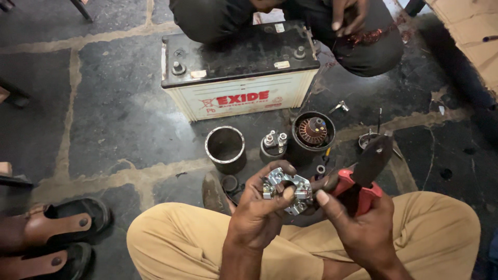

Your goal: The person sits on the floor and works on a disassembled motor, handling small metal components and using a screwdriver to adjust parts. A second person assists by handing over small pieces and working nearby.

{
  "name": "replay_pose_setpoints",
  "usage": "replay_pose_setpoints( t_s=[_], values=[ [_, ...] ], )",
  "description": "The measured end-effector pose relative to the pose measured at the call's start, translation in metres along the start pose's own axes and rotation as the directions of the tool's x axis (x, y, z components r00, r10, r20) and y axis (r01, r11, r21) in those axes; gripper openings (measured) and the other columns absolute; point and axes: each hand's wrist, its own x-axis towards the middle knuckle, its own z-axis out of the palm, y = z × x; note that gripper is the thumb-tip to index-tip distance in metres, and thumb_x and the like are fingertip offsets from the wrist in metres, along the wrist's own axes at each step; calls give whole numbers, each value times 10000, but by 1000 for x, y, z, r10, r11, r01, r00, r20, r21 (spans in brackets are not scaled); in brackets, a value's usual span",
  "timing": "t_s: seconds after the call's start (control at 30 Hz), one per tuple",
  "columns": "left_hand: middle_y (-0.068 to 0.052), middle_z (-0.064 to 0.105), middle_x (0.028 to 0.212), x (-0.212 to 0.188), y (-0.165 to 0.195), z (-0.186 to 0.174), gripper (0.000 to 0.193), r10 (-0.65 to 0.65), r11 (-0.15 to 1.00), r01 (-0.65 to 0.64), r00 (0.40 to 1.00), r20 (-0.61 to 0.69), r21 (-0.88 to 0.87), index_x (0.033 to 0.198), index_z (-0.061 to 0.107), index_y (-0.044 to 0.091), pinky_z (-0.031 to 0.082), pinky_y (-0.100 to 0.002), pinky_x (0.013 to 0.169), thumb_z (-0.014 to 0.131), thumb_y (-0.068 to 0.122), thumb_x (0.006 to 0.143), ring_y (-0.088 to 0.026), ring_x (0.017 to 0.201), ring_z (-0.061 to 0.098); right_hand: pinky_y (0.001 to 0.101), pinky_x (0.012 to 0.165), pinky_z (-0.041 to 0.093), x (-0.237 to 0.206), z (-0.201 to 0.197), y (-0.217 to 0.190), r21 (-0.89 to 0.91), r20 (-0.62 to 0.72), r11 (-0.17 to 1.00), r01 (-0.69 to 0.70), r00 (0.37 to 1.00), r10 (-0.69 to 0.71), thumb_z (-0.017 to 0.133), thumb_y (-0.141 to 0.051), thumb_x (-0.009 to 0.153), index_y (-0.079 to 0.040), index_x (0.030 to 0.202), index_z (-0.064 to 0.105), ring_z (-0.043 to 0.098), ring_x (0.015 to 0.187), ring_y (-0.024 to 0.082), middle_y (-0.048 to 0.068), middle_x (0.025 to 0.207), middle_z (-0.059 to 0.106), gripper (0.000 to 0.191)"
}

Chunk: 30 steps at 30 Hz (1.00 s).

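Brush-holder plate [286,189], bright metal, sits between both hands above the person's tan-trousered knees. Left hand [259,212] grasps it, fingers curled around its rim, thumb across the face. Right hand [358,220] is clenched on red-handled pliers [360,179], whose dark jaws meet the plate's right edge. On the stone floor [114,114] just beyond: an open metal cylinder [225,148], a small solenoid [274,145], a motor housing [313,132] with copper windings. Behind these stands a white-and-black battery [238,72]. Another person's hand [348,14] hangs above it. Brown sandals [49,236] lie far left.
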Motion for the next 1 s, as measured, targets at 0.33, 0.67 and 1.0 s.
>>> replay_pose_setpoints(
  t_s=[0.33,0.67,1.0],
  values=[
    [-68,687,1052,2,2,1,438,10,999,-10,1000,16,42,1294,594,-41,539,-277,886,756,-65,888,-134,979,671,309,721,616,2,-4,-2,61,42,998,-5,999,2,731,-16,867,15,1020,621,718,850,158,157,1020,764,191],
    [-104,697,1066,0,3,4,430,-29,1000,29,1000,2,2,1306,573,-37,555,-318,909,724,-55,904,-174,999,688,293,630,576,1,-9,0,40,44,999,4,999,-6,725,-26,867,29,1038,635,669,754,133,157,1017,767,201],
    [-121,644,1248,1,-1,1,426,28,1000,-28,998,60,3,1250,592,-24,535,-317,968,745,-75,855,-185,1096,655,311,822,617,-12,2,-29,-106,-17,981,161,986,-164,688,11,888,37,1099,645,763,1004,214,192,1075,776,217]
  ],
)
